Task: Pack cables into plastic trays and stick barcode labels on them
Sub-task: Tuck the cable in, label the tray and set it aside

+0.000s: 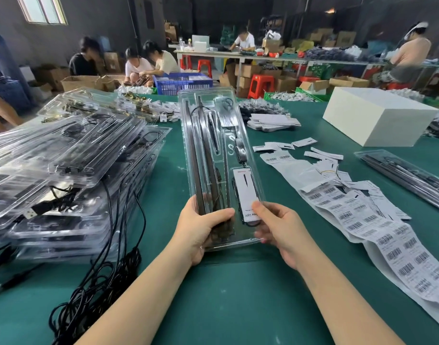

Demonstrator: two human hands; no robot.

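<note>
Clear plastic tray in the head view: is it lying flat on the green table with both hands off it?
No. Both the left hand and right hand grip the clear plastic tray at its near end.

A large white rectangular box (377,115) sits upper right on the green counter (238,295); a blue plastic crate (182,83) and red plastic stools (260,85) stand beyond.

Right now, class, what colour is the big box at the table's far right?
White box, shown best in the head view.
</note>
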